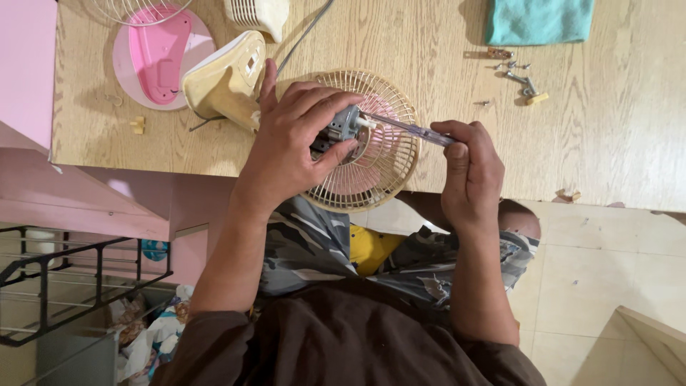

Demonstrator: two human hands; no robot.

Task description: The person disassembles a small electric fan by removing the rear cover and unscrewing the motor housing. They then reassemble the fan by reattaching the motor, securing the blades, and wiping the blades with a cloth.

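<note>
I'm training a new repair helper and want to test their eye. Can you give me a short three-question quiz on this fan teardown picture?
1. True or false: the left hand holds the small grey fan motor over the round cream wire fan guard.
2. What does the right hand hold? A) folded teal cloth B) slim clear-handled screwdriver C) pink plastic fan base
3. Fill in: the loose metal screws lie on the wooden table just below the ____ cloth.

Key
1. True.
2. B: the slim clear-handled screwdriver points at the motor.
3. Teal.
</note>
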